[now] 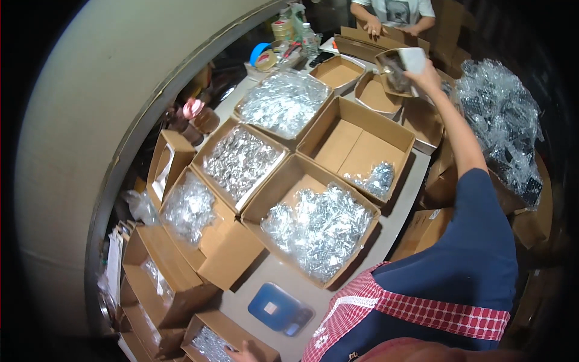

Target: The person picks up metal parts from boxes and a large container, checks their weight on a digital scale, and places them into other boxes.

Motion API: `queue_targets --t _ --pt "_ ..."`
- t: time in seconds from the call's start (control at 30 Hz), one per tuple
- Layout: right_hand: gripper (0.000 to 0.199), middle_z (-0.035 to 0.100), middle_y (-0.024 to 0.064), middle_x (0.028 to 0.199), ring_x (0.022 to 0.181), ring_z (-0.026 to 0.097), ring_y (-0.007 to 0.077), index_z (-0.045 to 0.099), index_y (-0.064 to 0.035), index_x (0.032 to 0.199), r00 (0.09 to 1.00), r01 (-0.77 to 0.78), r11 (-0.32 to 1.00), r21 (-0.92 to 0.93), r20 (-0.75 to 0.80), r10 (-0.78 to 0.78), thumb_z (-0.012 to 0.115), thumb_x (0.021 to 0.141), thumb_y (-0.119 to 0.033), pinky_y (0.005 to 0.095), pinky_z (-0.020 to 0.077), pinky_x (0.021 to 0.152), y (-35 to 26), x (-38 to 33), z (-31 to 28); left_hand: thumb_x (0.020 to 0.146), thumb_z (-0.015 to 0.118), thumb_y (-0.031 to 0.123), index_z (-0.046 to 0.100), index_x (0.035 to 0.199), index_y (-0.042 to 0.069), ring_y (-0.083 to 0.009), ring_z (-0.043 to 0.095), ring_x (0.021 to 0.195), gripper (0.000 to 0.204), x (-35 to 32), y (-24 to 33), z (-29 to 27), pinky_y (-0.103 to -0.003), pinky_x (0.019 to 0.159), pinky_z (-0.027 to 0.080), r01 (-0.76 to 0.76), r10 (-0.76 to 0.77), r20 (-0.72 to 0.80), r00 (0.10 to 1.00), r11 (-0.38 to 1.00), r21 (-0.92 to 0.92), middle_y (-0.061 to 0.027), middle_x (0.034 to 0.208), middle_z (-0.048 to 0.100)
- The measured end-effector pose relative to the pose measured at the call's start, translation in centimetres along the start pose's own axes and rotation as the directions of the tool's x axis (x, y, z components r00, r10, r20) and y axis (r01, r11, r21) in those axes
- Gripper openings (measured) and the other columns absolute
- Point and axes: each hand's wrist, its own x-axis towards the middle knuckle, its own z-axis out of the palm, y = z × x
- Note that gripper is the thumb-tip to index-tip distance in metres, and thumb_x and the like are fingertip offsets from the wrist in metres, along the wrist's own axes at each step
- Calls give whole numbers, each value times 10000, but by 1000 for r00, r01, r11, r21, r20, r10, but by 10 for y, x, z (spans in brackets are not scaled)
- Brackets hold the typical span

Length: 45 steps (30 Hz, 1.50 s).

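My right arm, in a navy sleeve, reaches to the far right. My right hand (426, 79) is closed on the side of a small cardboard box (386, 58), tilted, with a white panel and clear plastic bags inside. It hangs over shallow, open cardboard trays (377, 95). At the bottom edge, my left hand (242, 352) is partly cut off by the frame. Its fingers are apart, by a long cardboard box (265, 345) with small silvery parts in clear plastic (208, 344); whether they touch the contents I cannot tell.
Large cardboard boxes (283, 256) with shiny bagged parts cover the table. A blue scale (271, 306) lies near the front. Bubble-wrapped goods (497, 108) are piled at right. Tape rolls (264, 56) and a bottle (309, 41) stand at the back, where another person (395, 13) stands.
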Motion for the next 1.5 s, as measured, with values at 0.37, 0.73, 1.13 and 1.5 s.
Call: queue_targets --t 0.37,0.73,1.13,1.5 --pt "1006 447 280 1299 1203 479 379 299 21 1323 951 251 940 -233 241 -194 821 550 -357 457 445 954 -4 13 -40 744 777 217 468 1239 -89 -359 564 982 659 -25 74 -16 -438 873 461 94 -106 18 994 938 334 -255 1120 583" --pt "875 506 227 1170 1095 511 399 321 4 1304 859 509 791 -340 154 -488 792 621 -275 448 453 896 -35 -33 -112 782 705 141 414 1331 -12 -324 537 1096 640 -30 29 -32 -401 992 395 2 -3 15 1000 999 53 -199 1235 542" --pt "389 649 19 1031 913 592 146 597 -110 1092 974 102 692 714 72 -217 650 814 -376 233 414 770 -92 -97 -198 787 711 102 445 1267 -94 -344 514 1100 583 -16 16 -25 -404 981 394 -215 212 -49 976 975 -64 -240 1244 506" --pt "384 600 22 1010 956 587 141 584 -106 1123 342 -697 507 507 856 -387 624 850 -373 337 524 780 -298 -420 -160 846 685 258 341 1339 -53 -349 481 1191 677 44 184 -107 -419 984 401 -838 807 -329 490 541 77 -253 1287 426"
